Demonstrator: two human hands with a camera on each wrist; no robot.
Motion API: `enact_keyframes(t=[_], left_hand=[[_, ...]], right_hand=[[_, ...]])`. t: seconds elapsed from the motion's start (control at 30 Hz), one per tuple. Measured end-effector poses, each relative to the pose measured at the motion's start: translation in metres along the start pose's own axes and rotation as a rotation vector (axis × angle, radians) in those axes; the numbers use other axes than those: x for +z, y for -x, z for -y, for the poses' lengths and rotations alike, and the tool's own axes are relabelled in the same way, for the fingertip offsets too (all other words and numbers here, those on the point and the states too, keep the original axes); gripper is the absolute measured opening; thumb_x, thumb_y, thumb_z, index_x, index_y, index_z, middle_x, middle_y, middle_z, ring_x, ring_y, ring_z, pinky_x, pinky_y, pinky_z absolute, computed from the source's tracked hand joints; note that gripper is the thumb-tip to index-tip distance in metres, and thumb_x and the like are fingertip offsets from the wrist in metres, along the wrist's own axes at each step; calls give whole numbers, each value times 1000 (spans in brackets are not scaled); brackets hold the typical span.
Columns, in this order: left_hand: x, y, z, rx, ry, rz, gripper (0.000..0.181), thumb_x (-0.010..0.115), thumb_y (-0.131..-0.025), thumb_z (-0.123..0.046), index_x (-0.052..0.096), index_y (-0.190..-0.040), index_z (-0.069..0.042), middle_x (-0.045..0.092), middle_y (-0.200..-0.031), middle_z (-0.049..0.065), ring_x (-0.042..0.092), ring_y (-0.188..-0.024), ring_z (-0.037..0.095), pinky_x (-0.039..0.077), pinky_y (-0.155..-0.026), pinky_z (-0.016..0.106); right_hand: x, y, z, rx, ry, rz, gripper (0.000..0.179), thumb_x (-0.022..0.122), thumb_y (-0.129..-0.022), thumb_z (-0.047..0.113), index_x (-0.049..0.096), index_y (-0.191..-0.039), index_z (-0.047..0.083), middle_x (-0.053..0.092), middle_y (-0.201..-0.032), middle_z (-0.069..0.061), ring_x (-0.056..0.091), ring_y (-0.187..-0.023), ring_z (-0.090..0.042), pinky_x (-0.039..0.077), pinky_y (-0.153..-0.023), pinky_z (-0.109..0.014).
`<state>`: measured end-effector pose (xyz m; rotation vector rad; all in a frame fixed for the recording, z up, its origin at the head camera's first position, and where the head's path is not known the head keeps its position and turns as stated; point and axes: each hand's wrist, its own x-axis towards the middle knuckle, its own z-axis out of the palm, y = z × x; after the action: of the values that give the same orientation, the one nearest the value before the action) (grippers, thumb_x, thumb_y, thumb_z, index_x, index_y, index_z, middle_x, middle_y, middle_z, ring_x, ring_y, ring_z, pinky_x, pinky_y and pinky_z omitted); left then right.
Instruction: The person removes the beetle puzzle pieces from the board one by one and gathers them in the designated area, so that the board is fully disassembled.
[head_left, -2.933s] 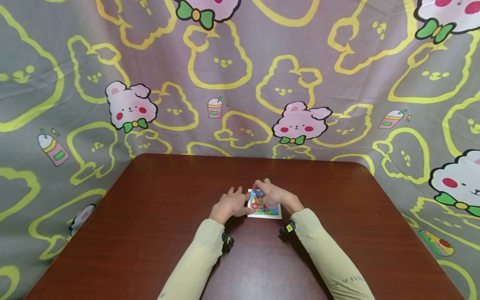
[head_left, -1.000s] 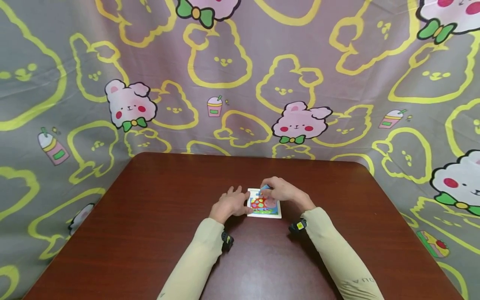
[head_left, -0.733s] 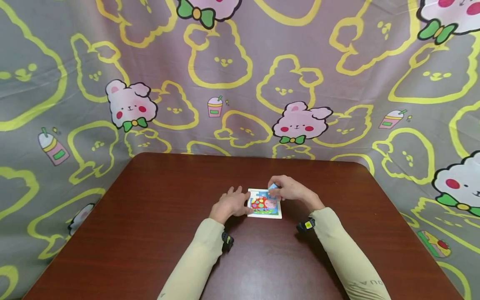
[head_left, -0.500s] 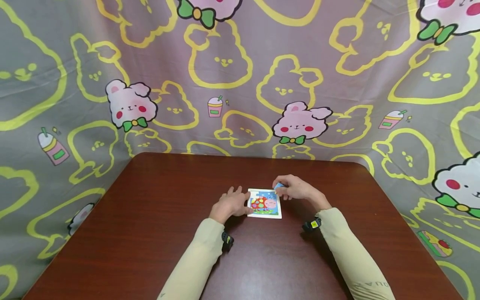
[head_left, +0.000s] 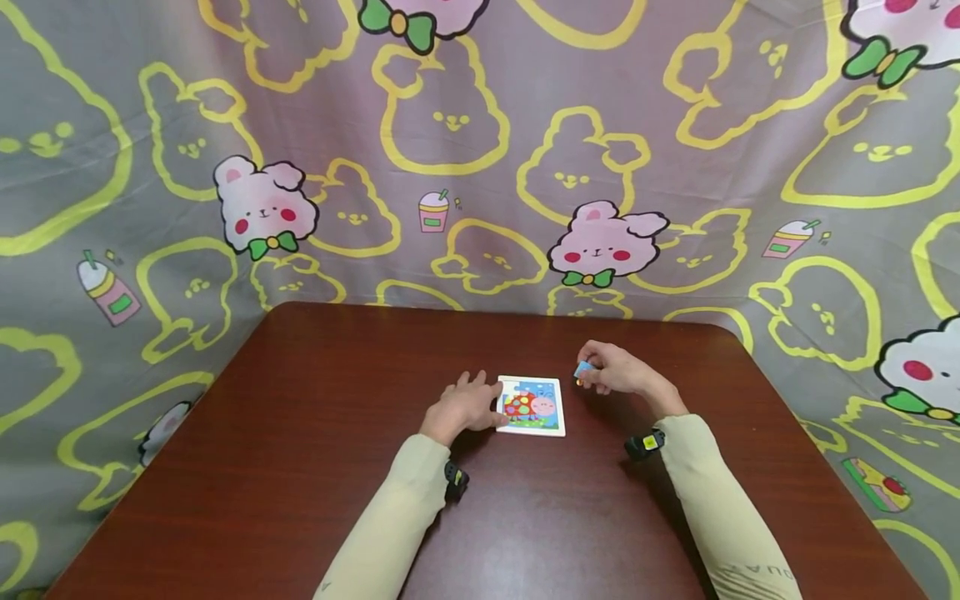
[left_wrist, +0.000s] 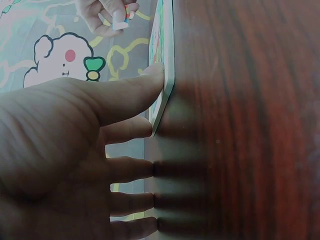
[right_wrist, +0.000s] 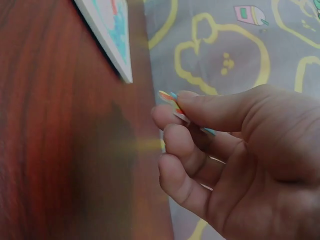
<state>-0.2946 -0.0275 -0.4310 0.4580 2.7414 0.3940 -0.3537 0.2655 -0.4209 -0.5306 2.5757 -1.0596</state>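
Observation:
A small white-framed jigsaw puzzle with a red spotted bug picture lies flat on the table. Its upper left shows a bare white patch. My left hand is at the left side of the frame, thumb and index finger touching its edge, the other fingers spread with their tips on the tabletop. To the right of the frame, my right hand pinches a small blue puzzle piece between thumb and fingers. In the right wrist view the puzzle piece is tilted and partly hidden by the thumb.
The brown wooden table reaches back to a grey patterned curtain, which also hangs along both sides. Each wrist wears a small black camera, one on the left and one on the right.
My right hand has lifted the blue puzzle piece off the upper part of the puzzle and carried it right, past the frame. The bare white patch now shows. My left hand has stayed put.

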Motion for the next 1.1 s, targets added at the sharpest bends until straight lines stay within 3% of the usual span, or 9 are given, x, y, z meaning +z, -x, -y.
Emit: enact_keyframes(t=[0.13,0.33,0.63,0.87,1.1], left_hand=[[1,1,1,3,18,-1,69,61,-95,-44,35,-154,-21,20,-164,14,13,-151,41,20,-120,56],[2,1,1,4,25,-2,69,62,-94,-44,36,-153,-20,21,-164,14,13,-151,41,20,-120,57],[3,-1,2,1,9,6,68,61,-95,-44,35,-154,-22,20,-164,14,13,-152,41,20,-120,56],[2,-2,2,8,-12,6,67,60,-95,-46,35,-154,-23,21,-164,14,13,-151,41,21,-120,56],[1,-2,2,3,-9,4,67,59,-95,-46,35,-154,-23,21,-164,14,12,-151,41,21,-120,56]], right_hand=[[-5,2,-6,3,1,4,18,60,-96,6,54,-111,-1,62,-79,-12,55,-59,-20,50,-56,-30],[-7,6,-17,84,73,18,25,59,-96,6,60,-121,2,60,-78,-10,55,-60,-20,51,-58,-32],[-6,9,-25,130,91,12,15,62,-95,6,51,-101,0,62,-75,-8,55,-59,-18,48,-55,-29],[-11,9,-29,156,154,14,9,61,-95,6,56,-101,3,59,-71,-5,52,-58,-17,47,-53,-29],[-12,8,-28,210,233,-26,21,67,-93,16,54,-103,2,61,-73,-6,54,-60,-17,49,-54,-29]])
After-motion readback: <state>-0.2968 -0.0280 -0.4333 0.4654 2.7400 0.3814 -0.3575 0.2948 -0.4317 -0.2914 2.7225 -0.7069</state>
